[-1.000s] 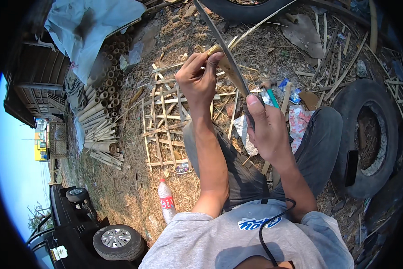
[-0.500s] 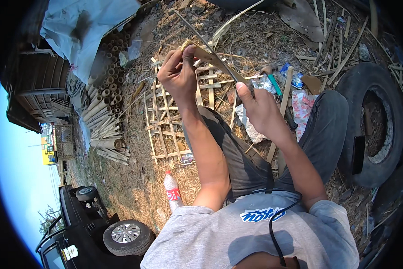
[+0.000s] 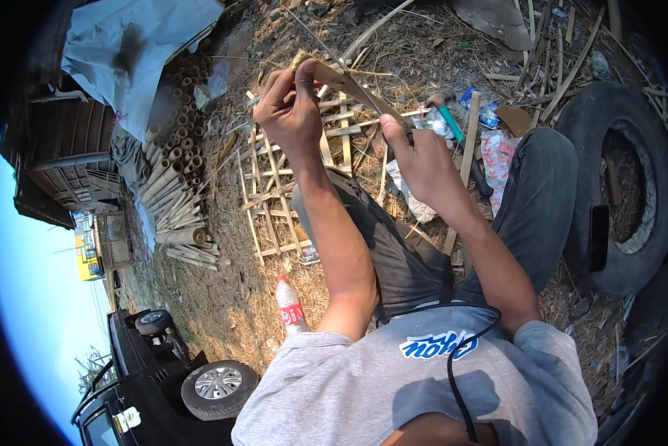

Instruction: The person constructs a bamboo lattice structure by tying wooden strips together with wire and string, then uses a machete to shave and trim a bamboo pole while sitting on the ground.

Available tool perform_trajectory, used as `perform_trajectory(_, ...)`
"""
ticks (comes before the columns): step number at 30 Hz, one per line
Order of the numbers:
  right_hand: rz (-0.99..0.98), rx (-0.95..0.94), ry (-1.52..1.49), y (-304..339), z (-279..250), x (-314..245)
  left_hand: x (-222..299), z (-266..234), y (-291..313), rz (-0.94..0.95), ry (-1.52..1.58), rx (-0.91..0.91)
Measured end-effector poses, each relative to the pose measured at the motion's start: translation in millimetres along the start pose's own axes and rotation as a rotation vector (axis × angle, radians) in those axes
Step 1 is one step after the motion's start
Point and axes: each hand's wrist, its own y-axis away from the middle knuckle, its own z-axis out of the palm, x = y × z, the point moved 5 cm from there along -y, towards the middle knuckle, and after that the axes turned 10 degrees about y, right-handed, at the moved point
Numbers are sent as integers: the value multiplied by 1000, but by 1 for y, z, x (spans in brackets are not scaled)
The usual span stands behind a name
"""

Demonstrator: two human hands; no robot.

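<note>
My left hand (image 3: 289, 108) is raised in front of me, thumb and fingers closed around the upper end of a split bamboo strip (image 3: 358, 92). The strip slants down toward my right hand (image 3: 425, 165), which grips a long, narrow-bladed knife (image 3: 320, 43). The blade points up and to the left and lies across the strip, touching it as far as I can tell. My right fist hides the knife's handle and perhaps the strip's lower end. Below my hands, a lattice of bamboo strips (image 3: 275, 187) lies on the ground beside my left knee.
A hammer with a teal handle (image 3: 451, 123) lies among wrappers beyond my knees. To the right is a big tire (image 3: 572, 178) with a black phone (image 3: 598, 238) on it. A plastic bottle (image 3: 290, 297) stands near my left elbow. Bamboo poles (image 3: 163, 182) are stacked at the left.
Both hands have shifted slightly up and left in the picture, with the strip and knife still held. The surroundings have also shifted a little as the view moved.
</note>
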Motion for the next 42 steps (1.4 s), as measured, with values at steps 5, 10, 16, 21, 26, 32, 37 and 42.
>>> perform_trajectory(5,-297,233,-72,4,-3,-30,0,-3,0,-13,66,46)
perform_trajectory(10,134,1,76,-21,18,54,-4,-5,-1,9,70,19)
perform_trajectory(16,62,27,50,-12,18,29,-10,-15,-4,-75,45,89)
perform_trajectory(21,-103,86,-31,-12,35,26,-19,-24,-4,-61,21,91)
perform_trajectory(26,364,18,-18,-38,80,157,-27,-39,-4,-71,-11,119)
perform_trajectory(32,313,18,15,-31,83,106,-14,-39,-4,-74,-115,275)
perform_trajectory(37,-144,50,-277,-3,69,19,-18,-26,-7,-1,-63,316)
perform_trajectory(42,17,50,-177,-28,95,75,-28,-55,-3,11,23,296)
